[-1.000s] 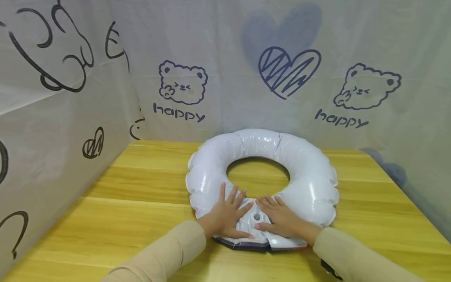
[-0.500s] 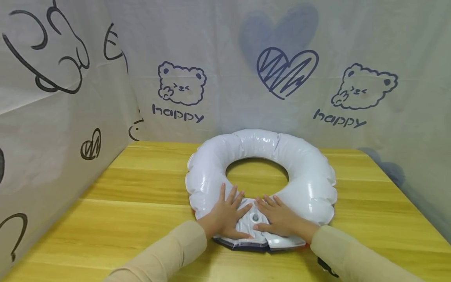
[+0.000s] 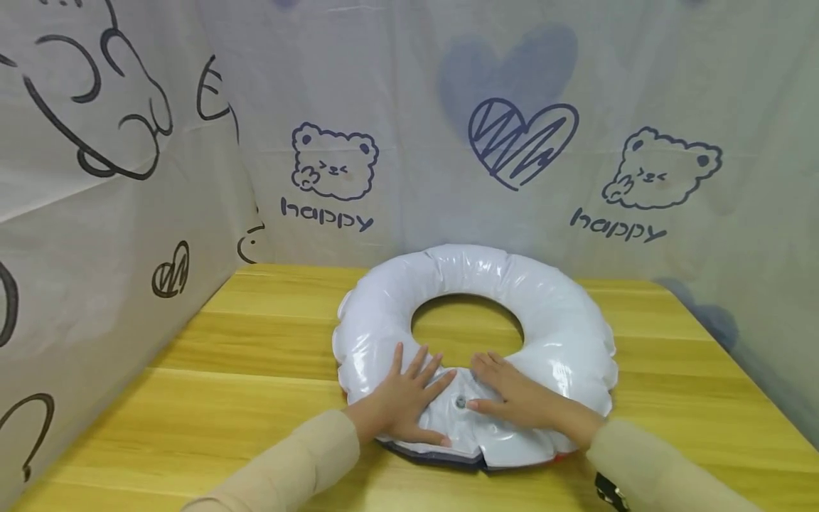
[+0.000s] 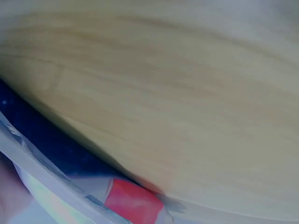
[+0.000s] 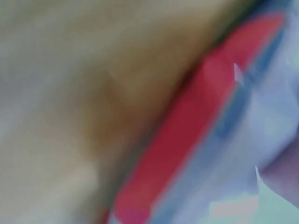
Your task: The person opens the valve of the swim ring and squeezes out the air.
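A white inflatable swim ring [image 3: 384, 306] lies flat on the wooden table, plump at the back and slacker at the front. On its near side a small round valve [image 3: 461, 402] shows between the two hands. My left hand [image 3: 409, 402] rests with spread, straight fingers on the ring, left of the valve. To the right of it, my right hand [image 3: 518, 395] lies on the ring, fingers bent slightly over the inner edge and the thumb tip beside the valve. The left wrist view catches the ring's dark blue and red underside [image 4: 135, 203]; the right wrist view shows a red band [image 5: 187, 135].
The yellow wood-grain table [image 3: 243, 398] stretches around the ring. A pale cloth with drawn bears and hearts hangs behind as a back wall [image 3: 409, 199], and another side wall [image 3: 96, 299] stands on the left. A dark wristband [image 3: 611, 492] shows under the right sleeve.
My right hand has lifted and shifted slightly, its fingers now closer together. The ring's near side looks fuller around the valve. The left hand stays spread, and the head view has tilted a little.
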Tool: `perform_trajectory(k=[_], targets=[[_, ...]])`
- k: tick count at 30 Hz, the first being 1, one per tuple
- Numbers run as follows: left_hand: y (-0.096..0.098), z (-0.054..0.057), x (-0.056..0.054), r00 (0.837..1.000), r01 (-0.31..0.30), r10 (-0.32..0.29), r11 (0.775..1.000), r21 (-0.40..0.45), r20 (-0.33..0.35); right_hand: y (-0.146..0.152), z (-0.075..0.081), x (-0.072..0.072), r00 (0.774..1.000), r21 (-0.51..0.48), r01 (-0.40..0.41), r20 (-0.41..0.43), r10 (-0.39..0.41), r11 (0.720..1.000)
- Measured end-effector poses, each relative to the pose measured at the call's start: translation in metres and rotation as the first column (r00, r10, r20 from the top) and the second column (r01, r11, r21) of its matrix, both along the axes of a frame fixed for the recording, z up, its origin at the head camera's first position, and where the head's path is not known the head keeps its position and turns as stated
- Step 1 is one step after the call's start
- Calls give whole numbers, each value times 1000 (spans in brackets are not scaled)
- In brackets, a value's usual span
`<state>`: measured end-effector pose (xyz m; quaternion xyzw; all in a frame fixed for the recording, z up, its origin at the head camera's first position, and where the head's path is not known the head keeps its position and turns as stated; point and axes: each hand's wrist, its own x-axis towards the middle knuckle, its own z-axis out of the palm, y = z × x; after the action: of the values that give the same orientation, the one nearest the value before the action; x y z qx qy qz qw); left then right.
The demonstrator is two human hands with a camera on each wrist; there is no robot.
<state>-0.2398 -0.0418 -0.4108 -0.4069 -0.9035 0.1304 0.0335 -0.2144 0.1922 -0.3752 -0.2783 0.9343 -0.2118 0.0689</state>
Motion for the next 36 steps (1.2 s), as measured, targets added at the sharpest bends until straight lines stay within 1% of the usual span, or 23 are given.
perform_trajectory(k=[1, 3, 5, 7, 9, 13, 15, 18, 22, 26, 30, 32, 33, 36], targets=[[-3, 0, 0, 1000, 14, -14, 1000, 5, -2, 2, 4, -1, 1000, -4, 9, -14, -9, 1000], [-9, 0, -1, 999, 49, -49, 999, 22, 1, 9, 11, -3, 997, 2, 23, -77, -23, 1000], [-15, 1, -2, 997, 83, -83, 996, 39, 6, 18, 16, -7, 987, 24, 41, -156, -37, 999], [-23, 2, -4, 994, 112, -113, 992, 60, 13, 30, 21, -11, 976, 47, 67, -209, -56, 997], [-29, 3, -6, 990, 137, -139, 988, 77, 19, 42, 26, -15, 971, 64, 96, -224, -79, 993], [-40, 8, -9, 986, 158, -162, 983, 97, 32, 64, 33, -22, 972, 125, 155, -197, -128, 980], [-45, 12, -10, 988, 148, -152, 985, 94, 39, 73, 33, -24, 973, 162, 166, -184, -136, 973], [-50, 16, -12, 991, 122, -127, 988, 93, 49, 82, 29, -24, 977, 195, 165, -168, -133, 967], [-56, 20, -15, 996, 74, -79, 993, 89, 50, 86, 21, -19, 981, 184, 154, -148, -127, 971], [-64, 21, -19, 998, 25, -30, 995, 97, 48, 85, 16, -12, 985, 183, 142, -126, -120, 973], [-72, 22, -24, 998, -27, 20, 994, 106, 64, 81, 14, -5, 985, 193, 126, -136, -101, 973], [-76, 23, -26, 997, -49, 43, 994, 100, 61, 79, 13, -1, 984, 185, 115, -158, -86, 976], [-77, 24, -28, 997, -59, 54, 994, 96, 56, 78, 12, 0, 983, 181, 109, -169, -78, 977], [-82, 26, -31, 997, -77, 76, 994, 82, 23, 75, 10, 4, 983, 158, 100, -166, -74, 982]])
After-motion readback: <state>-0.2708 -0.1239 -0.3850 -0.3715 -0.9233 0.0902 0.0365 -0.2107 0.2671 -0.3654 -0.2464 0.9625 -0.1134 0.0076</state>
